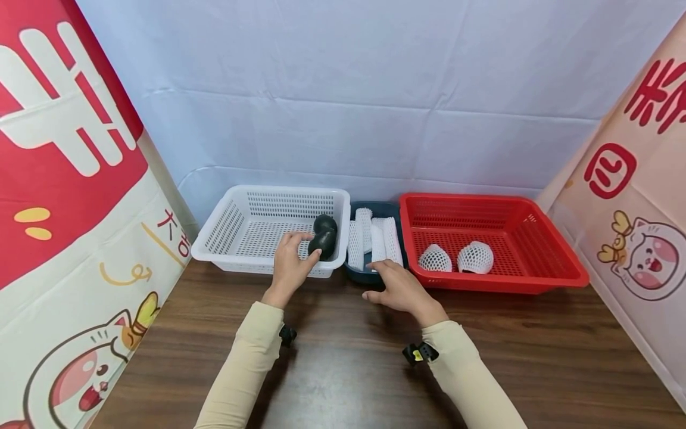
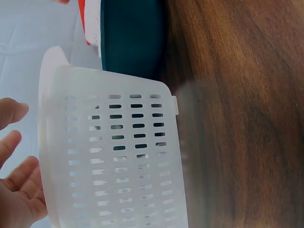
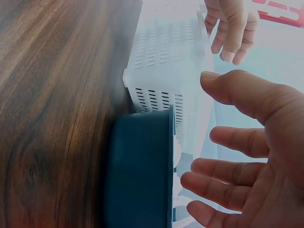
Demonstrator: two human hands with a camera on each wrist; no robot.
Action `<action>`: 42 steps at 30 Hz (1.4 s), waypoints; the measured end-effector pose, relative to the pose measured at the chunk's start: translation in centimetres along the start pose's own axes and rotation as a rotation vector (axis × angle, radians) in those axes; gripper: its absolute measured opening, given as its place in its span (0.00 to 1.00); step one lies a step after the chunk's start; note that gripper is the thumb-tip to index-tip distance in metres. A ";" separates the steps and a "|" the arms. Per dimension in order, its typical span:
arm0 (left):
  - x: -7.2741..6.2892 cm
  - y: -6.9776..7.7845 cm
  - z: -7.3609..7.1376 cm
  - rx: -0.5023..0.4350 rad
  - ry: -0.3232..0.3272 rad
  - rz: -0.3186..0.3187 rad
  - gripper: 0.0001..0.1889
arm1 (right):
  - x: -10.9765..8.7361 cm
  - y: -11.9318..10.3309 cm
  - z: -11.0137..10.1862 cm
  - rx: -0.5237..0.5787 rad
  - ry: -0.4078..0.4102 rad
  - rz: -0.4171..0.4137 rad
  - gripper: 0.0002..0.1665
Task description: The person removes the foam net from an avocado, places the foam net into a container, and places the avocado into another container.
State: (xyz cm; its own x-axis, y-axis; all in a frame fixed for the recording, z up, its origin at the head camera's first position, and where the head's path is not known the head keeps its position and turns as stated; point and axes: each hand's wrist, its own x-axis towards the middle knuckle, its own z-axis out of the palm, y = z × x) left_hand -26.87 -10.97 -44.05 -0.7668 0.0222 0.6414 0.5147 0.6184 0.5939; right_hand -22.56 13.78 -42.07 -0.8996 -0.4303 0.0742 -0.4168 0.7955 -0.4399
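My left hand [image 1: 291, 262] reaches over the near rim of a white basket [image 1: 220, 257], thumb and fingers spread beside two dark green avocados [image 1: 323, 244] at its right end. The fingertips are at the nearer avocado's left side; whether they touch it is unclear. In the left wrist view that basket's wall hides the fruit. Over the near edge of a dark blue tray [image 3: 142, 166], my right hand [image 1: 399, 289] holds nothing, its fingers apart. White foam net sleeves [image 1: 378, 241] lie in the tray, several side by side.
A red basket [image 1: 557, 277] stands right of the tray, holding two things in white foam nets [image 1: 475, 257], [image 1: 435, 259]. All three containers stand in a row on a brown wooden table [image 1: 343, 369], before a pale cloth backdrop [image 1: 332, 119]. Printed cloths hang on both sides.
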 end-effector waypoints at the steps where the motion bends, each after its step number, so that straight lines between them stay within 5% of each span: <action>1: 0.0 0.0 0.0 0.006 0.000 0.001 0.16 | 0.0 0.0 0.0 0.000 -0.001 0.000 0.37; 12: -0.9 1.1 -1.0 0.203 -0.108 0.165 0.19 | -1.0 -0.1 -1.0 -0.054 -0.017 -0.005 0.38; 42: -2.4 5.7 0.7 0.225 -0.309 0.197 0.21 | -3.2 0.5 -4.1 -0.074 0.052 0.033 0.38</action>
State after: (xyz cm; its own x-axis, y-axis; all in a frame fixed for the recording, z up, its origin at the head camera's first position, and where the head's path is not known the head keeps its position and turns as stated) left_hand -22.39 -6.98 -42.53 -0.7588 0.3703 0.5359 0.5926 0.7339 0.3319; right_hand -20.43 17.33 -38.88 -0.9179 -0.3817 0.1083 -0.3933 0.8392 -0.3755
